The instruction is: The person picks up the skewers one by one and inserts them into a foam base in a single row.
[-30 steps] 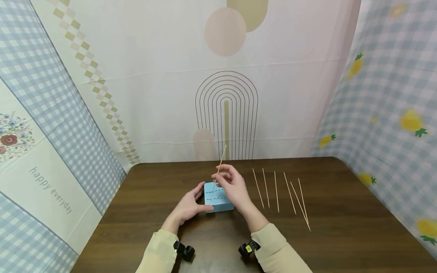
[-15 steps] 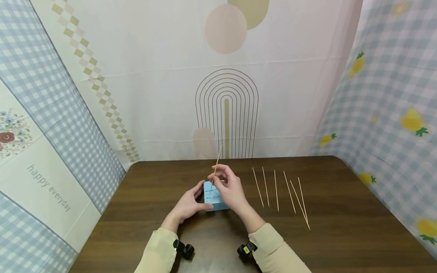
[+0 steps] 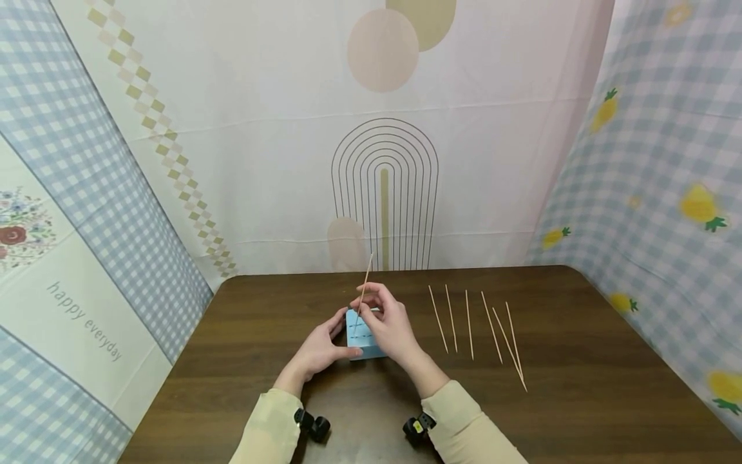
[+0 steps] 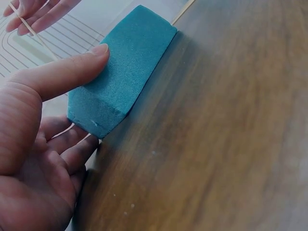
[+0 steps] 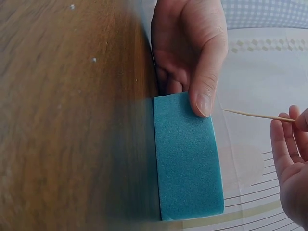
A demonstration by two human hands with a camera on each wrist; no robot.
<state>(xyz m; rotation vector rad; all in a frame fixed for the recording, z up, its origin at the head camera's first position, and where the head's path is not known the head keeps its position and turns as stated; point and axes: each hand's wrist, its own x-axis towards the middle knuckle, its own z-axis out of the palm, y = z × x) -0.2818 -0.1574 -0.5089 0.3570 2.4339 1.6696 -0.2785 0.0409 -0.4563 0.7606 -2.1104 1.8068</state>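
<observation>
A light blue foam block (image 3: 371, 351) with rows of small dark marks on its top sits on the table. My left hand (image 3: 319, 348) grips its left side, the thumb (image 4: 89, 65) on the front face and the other fingers behind. My right hand (image 3: 391, 325) pinches a thin wooden skewer (image 3: 366, 277) over the block, its upper end leaning slightly right. In the head view the skewer's lower end overlaps the marked top. In the right wrist view the pointed tip of the skewer (image 5: 240, 113) shows close by the block's top edge, near my left thumb (image 5: 204, 96).
Several more wooden skewers (image 3: 469, 325) lie on the brown table (image 3: 580, 374) to the right of my right hand, two of them meeting at their near ends. A printed white cloth (image 3: 278, 193) hangs behind the table, with checked cloths (image 3: 655, 193) at the sides.
My right hand has moved a little left with the skewer, and the skewer's lower end has shifted left and nearer over the block's top. The left hand keeps its grip.
</observation>
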